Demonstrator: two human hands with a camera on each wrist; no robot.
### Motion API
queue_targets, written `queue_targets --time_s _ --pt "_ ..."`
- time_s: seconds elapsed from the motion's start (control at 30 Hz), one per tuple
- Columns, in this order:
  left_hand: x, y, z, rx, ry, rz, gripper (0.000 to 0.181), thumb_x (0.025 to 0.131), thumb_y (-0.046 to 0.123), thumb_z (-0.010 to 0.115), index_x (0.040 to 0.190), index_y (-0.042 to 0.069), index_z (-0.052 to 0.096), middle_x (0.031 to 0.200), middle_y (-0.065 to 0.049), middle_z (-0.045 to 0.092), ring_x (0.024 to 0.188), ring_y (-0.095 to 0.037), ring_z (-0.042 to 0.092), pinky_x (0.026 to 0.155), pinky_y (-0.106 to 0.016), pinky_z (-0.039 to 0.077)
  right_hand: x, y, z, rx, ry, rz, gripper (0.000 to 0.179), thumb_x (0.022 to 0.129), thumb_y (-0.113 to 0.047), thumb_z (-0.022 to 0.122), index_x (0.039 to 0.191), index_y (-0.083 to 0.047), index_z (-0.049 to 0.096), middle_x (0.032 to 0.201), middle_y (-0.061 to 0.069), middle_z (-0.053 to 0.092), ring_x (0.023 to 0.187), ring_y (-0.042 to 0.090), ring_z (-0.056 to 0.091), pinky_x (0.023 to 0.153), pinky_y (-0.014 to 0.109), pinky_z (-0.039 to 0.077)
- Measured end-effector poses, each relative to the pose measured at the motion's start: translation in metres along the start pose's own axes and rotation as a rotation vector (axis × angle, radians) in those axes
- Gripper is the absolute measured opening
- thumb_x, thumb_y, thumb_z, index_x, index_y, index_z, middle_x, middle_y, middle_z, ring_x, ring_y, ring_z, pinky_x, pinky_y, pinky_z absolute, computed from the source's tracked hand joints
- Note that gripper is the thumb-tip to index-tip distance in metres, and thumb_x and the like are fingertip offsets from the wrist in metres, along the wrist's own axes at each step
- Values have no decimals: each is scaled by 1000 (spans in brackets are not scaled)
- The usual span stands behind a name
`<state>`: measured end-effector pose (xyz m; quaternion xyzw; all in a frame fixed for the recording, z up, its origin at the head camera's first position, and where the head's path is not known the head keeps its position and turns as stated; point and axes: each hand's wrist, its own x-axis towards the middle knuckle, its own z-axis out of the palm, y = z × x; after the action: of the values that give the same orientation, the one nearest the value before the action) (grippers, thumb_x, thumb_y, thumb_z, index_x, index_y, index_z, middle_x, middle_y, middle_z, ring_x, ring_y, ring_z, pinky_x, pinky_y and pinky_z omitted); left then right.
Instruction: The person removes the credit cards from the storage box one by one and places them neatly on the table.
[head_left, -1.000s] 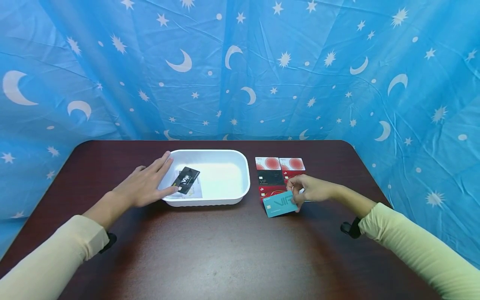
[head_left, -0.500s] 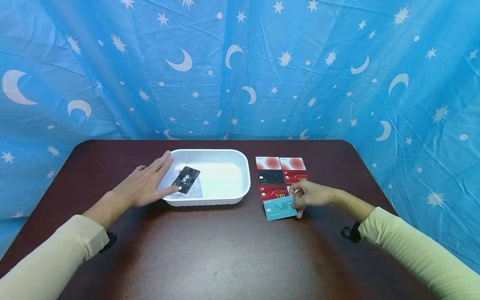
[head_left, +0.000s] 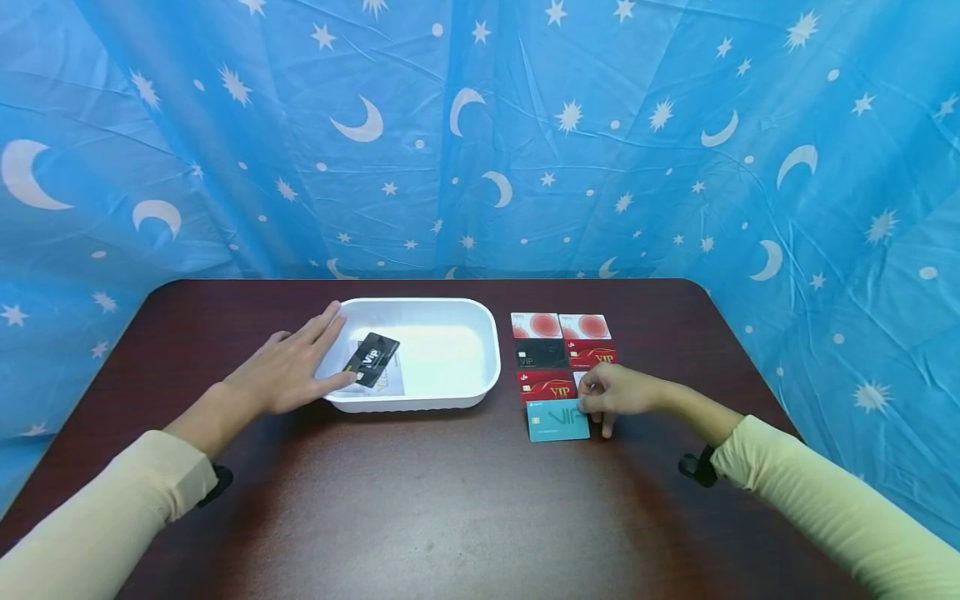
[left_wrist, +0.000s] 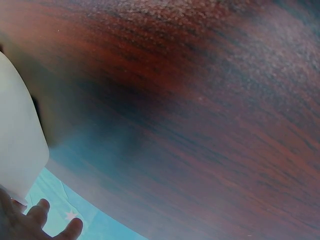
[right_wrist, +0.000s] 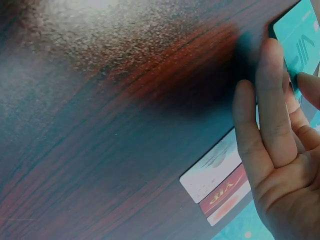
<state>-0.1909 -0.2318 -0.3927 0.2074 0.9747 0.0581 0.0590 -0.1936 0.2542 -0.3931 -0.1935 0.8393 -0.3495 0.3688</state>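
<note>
A teal VIP card (head_left: 553, 421) lies at the near end of the card rows in the head view, just below a red VIP card (head_left: 546, 386). My right hand (head_left: 619, 390) pinches its right edge between thumb and index finger; in the right wrist view the other fingers (right_wrist: 272, 107) extend past the teal card (right_wrist: 300, 42). At the white tray (head_left: 420, 404), my left hand (head_left: 288, 371) rests with spread fingers on the left rim. Inside that tray, a black VIP card (head_left: 372, 359) overlaps a pale card (head_left: 393, 382).
Beyond the teal card, two columns of cards run away from me: a black card (head_left: 540, 353), another red card (head_left: 590, 352), and red-and-white cards (head_left: 536, 325) at the far end. A pale card is mostly hidden under my right hand. The dark wooden table (head_left: 435, 500) meets a blue curtain (head_left: 420, 208).
My right hand has brought the teal card slightly toward me and turned it from a slant to nearly square with the rows, uncovering more of the red cards. The left hand stays still.
</note>
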Motion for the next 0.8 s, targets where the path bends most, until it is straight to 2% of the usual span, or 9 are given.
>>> queue_targets --time_s 0.47,0.67,0.8 --pt "0 1 -2 -4 -4 7 93 95 60 49 158 0 16 165 -21 9 145 -43 26 106 -72 28 5 -6 0 -135 -11 58 18 97 -13 63 84 -2 57 75 12 61 57 24 69 61 34 59" --pt "-1 1 -3 -2 -3 9 93 96 60 49 158 0 16 165 -21 9 145 -43 26 106 -71 28 6 -8 0 -182 -4 64 17 95 -15 67 87 -4 56 76 10 63 57 24 69 63 33 58" --pt "-1 1 -2 -7 -6 11 93 96 60 49 157 -1 16 165 -21 9 146 -43 24 106 -71 28 6 -9 1 -250 23 56 21 92 -20 72 87 -7 57 80 7 62 56 21 68 63 31 58"
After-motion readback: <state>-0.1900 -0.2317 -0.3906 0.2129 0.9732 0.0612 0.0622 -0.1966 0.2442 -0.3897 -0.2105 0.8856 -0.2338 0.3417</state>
